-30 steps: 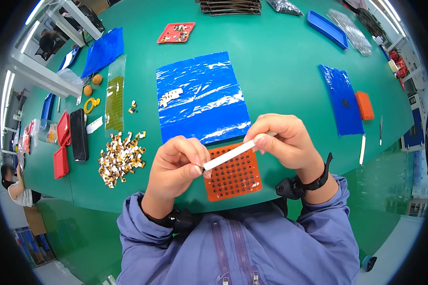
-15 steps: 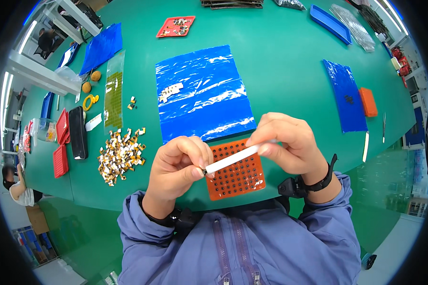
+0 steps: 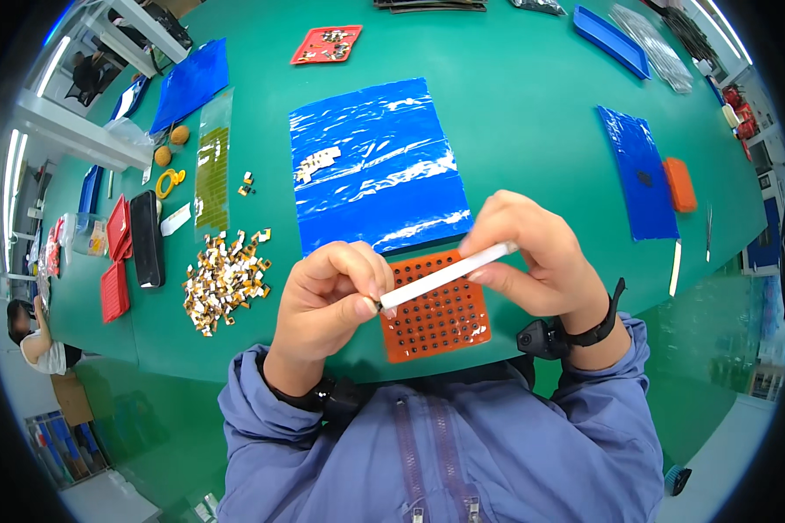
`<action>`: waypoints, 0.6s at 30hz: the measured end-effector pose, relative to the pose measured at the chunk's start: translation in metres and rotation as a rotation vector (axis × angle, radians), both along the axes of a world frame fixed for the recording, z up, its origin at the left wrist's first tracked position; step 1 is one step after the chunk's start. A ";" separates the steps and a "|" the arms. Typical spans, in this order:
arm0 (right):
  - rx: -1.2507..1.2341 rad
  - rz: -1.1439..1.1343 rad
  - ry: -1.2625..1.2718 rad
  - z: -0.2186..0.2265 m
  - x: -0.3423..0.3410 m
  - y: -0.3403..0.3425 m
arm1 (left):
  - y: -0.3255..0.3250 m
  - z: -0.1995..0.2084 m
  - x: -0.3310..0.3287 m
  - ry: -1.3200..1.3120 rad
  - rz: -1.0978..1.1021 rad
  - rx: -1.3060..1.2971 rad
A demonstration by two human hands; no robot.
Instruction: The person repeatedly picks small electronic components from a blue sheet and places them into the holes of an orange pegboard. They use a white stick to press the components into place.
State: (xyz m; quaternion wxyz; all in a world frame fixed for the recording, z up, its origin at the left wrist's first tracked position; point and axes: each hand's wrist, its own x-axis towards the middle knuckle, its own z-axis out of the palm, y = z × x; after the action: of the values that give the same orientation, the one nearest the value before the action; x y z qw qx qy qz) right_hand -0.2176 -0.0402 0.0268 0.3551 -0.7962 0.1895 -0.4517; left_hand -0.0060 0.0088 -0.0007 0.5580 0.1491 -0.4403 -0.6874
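A flat white stick (image 3: 440,279) slants between my hands above an orange tray (image 3: 436,336) with rows of small black parts. Fingers and thumb of my right hand (image 3: 536,257) close around its upper right portion. At its lower left end, my left hand (image 3: 327,292) pinches a tiny dark part (image 3: 378,305), mostly hidden by the fingertips. The stick's tip meets those fingertips; whether it touches the part I cannot tell. Beyond the tray lies a shiny blue sheet (image 3: 375,192), carrying a cluster of small white pieces (image 3: 318,162) on its left side.
Left of my hands is a pile of small white, brown and black pieces (image 3: 225,283). Behind it stand a black case (image 3: 147,240) and a clear strip with yellow-green squares (image 3: 211,179). A red tray (image 3: 326,44) sits far off; an orange block (image 3: 679,185) lies right beside another blue sheet (image 3: 637,174).
My right hand has risen a little and the stick tilts more steeply, its right end now showing past the fingers. My left hand keeps its pinch. The whole view has shifted slightly.
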 end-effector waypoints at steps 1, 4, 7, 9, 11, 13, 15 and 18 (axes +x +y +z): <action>0.021 0.006 0.040 0.000 -0.001 0.001 | 0.000 0.000 0.001 -0.018 0.002 -0.013; 0.073 0.015 0.149 0.003 -0.008 0.002 | -0.001 -0.001 0.002 -0.059 -0.002 -0.046; 0.102 -0.013 0.184 0.007 -0.009 0.003 | -0.003 -0.003 -0.001 -0.043 0.049 -0.043; 0.117 -0.050 0.135 0.003 -0.008 0.005 | -0.003 -0.003 -0.001 -0.062 0.120 -0.030; 0.084 -0.028 -0.013 0.004 -0.008 0.003 | -0.004 -0.004 -0.003 -0.109 0.206 -0.037; 0.065 -0.045 -0.116 0.007 -0.010 0.002 | -0.005 -0.003 -0.006 -0.100 0.245 -0.027; 0.062 -0.099 -0.172 0.009 -0.013 0.003 | -0.007 -0.002 -0.005 -0.162 0.284 -0.019; -0.067 -0.152 -0.104 0.007 -0.010 0.004 | -0.005 -0.002 -0.005 -0.248 0.296 0.019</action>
State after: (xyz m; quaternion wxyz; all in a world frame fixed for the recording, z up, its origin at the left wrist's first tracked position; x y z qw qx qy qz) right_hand -0.2279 -0.0363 0.0335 0.3024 -0.7665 0.2155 -0.5240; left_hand -0.0112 0.0034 -0.0023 0.5930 0.3010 -0.4723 -0.5785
